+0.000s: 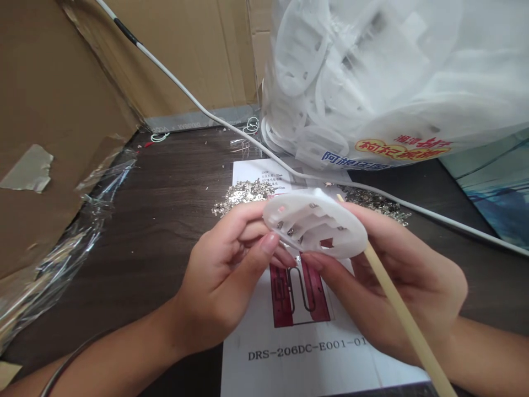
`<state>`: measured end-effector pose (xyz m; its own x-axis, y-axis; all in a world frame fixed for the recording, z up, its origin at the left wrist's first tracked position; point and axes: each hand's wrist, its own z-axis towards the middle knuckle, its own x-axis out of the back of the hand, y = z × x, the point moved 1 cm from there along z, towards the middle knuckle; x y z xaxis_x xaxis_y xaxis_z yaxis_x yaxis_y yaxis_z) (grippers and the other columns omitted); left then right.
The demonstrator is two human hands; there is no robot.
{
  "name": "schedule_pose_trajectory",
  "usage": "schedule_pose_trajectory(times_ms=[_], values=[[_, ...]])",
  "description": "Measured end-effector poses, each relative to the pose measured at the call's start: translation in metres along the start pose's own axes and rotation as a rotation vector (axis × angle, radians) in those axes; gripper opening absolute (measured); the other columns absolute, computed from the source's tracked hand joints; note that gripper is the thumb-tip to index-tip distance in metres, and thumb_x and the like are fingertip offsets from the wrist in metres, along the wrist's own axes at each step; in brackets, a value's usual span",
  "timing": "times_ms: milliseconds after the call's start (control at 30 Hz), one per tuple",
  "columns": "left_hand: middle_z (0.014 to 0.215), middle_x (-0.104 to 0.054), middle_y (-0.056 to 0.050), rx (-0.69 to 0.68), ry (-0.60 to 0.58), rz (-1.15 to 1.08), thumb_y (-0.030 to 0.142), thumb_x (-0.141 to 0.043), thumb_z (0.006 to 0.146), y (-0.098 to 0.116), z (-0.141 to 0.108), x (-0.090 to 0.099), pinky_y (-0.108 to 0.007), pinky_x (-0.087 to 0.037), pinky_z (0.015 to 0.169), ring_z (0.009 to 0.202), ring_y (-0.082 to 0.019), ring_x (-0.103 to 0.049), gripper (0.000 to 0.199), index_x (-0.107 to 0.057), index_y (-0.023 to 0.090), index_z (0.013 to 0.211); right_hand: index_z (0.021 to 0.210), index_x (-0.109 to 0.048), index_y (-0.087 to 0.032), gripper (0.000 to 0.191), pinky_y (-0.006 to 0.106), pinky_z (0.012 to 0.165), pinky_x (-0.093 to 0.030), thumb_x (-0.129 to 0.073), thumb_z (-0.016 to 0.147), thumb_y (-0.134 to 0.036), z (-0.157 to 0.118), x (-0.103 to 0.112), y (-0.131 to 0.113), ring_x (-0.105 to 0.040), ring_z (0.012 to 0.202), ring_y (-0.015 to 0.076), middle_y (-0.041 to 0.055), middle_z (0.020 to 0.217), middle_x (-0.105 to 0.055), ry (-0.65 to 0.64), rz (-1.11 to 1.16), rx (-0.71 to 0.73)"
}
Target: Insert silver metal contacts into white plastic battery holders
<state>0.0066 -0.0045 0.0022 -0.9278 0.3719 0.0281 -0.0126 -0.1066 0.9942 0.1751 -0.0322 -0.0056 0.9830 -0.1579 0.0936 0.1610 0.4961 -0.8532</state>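
A white oval plastic piece [303, 234] with slots, ridges and a square opening is tilted up between both hands, above the printed sheet. My left hand [221, 281] is closed on its left end, the thumb at the lower edge. Gripping the right end is my right hand [413, 281], its thumb pressed along the bottom rim. A pale wooden stick [403, 314], like a chopstick, also lies in the right hand and slants down toward me. Small metal bits show in the piece's slots. The fingers behind the piece are partly hidden.
The printed sheet [264, 377] lies on the dark table. Behind the hands are two piles of small metal clips, one left [243, 196] and one right [384, 205]. A clear bag of white pieces [372, 110] stands behind. A white cable [185, 94] crosses over; cardboard [194, 49] walls the back.
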Motion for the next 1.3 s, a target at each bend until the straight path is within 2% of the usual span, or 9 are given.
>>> schedule_pose_trajectory(times_ms=[233, 400, 567, 667, 800, 900, 1067, 1200, 1300], values=[[0.067, -0.071, 0.002, 0.128, 0.144, -0.089, 0.02, -0.062, 0.089, 0.0, 0.007, 0.003, -0.018, -0.059, 0.06, 0.061, -0.012, -0.07, 0.022, -0.064, 0.021, 0.11, 0.143, -0.047, -0.028, 0.066, 0.035, 0.112, -0.045, -0.06, 0.083, -0.006, 0.013, 0.015, -0.001, -0.049, 0.134, 0.0213, -0.0011, 0.148, -0.047, -0.244, 0.162, -0.117], [0.067, -0.067, 0.002, 0.205, 0.151, 0.027, 0.018, -0.067, 0.082, -0.002, 0.011, 0.008, -0.019, -0.057, 0.055, 0.055, -0.011, -0.066, 0.029, -0.066, 0.018, 0.11, 0.119, -0.066, -0.031, 0.028, 0.041, 0.106, -0.05, -0.047, 0.098, -0.033, 0.032, 0.024, 0.008, -0.06, 0.123, 0.0224, -0.0031, 0.133, -0.062, 0.019, 0.355, -0.298], [0.058, -0.059, 0.004, 0.276, 0.053, 0.039, 0.025, -0.069, 0.081, 0.0, 0.015, 0.007, -0.021, -0.05, 0.048, 0.048, -0.011, -0.061, 0.017, -0.069, 0.017, 0.096, 0.112, -0.07, -0.03, 0.037, 0.043, 0.1, -0.055, -0.049, 0.087, -0.012, 0.035, 0.026, 0.015, -0.063, 0.119, 0.0236, -0.0037, 0.124, -0.068, -0.047, 0.388, -0.33], [0.061, -0.06, 0.001, 0.199, 0.071, 0.223, 0.031, -0.065, 0.084, 0.001, 0.017, 0.008, -0.023, -0.045, 0.047, 0.049, -0.011, -0.056, 0.015, -0.072, 0.018, 0.088, 0.108, -0.071, -0.03, 0.042, 0.041, 0.102, -0.054, -0.055, 0.081, -0.003, 0.033, 0.023, 0.013, -0.063, 0.118, 0.0215, -0.0042, 0.119, -0.07, -0.076, 0.425, -0.295], [0.071, -0.063, -0.001, -0.015, 0.002, 0.593, 0.034, -0.057, 0.089, -0.002, 0.017, 0.01, -0.026, -0.042, 0.055, 0.061, -0.014, -0.055, 0.02, -0.072, 0.02, 0.085, 0.1, -0.074, -0.023, 0.018, 0.029, 0.075, -0.061, -0.058, 0.093, -0.021, 0.03, 0.017, 0.01, -0.072, 0.08, 0.0163, 0.0024, 0.083, -0.076, -0.048, 0.36, -0.361], [0.063, -0.061, 0.0, -0.091, -0.136, 0.768, 0.033, -0.05, 0.093, -0.007, 0.018, 0.01, -0.027, -0.041, 0.06, 0.061, -0.015, -0.055, 0.025, -0.07, 0.021, 0.084, 0.09, -0.077, -0.02, 0.016, 0.019, 0.05, -0.052, -0.062, 0.092, -0.025, 0.028, 0.014, 0.011, -0.059, 0.052, 0.0093, -0.0008, 0.054, -0.062, -0.077, 0.304, -0.386], [0.084, -0.065, -0.006, -0.158, -0.189, 0.963, 0.043, -0.045, 0.094, -0.005, 0.013, 0.008, -0.032, -0.04, 0.068, 0.077, -0.021, -0.058, 0.032, -0.069, 0.022, 0.101, 0.076, -0.075, -0.019, 0.017, 0.021, 0.041, -0.051, -0.063, 0.089, -0.017, 0.022, 0.012, 0.014, -0.06, 0.05, 0.0111, 0.0007, 0.062, -0.064, -0.175, 0.377, -0.407], [0.082, -0.061, -0.007, -0.125, -0.114, 1.088, 0.076, -0.068, 0.057, 0.006, -0.003, 0.005, -0.031, -0.03, 0.052, 0.067, -0.023, -0.051, 0.062, -0.062, 0.021, 0.086, 0.086, -0.075, -0.02, 0.014, 0.021, 0.044, -0.053, -0.064, 0.088, -0.013, 0.021, 0.015, 0.014, -0.063, 0.052, 0.0121, 0.0003, 0.063, -0.066, -0.165, 0.232, -0.399], [0.073, -0.058, -0.005, -0.087, -0.126, 1.103, 0.082, -0.071, 0.043, 0.007, -0.014, 0.0, -0.031, -0.023, 0.047, 0.058, -0.021, -0.046, 0.069, -0.058, 0.022, 0.075, 0.081, -0.075, -0.021, 0.013, 0.022, 0.045, -0.054, -0.065, 0.087, -0.016, 0.021, 0.015, 0.013, -0.064, 0.053, 0.0121, 0.0004, 0.066, -0.067, -0.168, 0.136, -0.386]])
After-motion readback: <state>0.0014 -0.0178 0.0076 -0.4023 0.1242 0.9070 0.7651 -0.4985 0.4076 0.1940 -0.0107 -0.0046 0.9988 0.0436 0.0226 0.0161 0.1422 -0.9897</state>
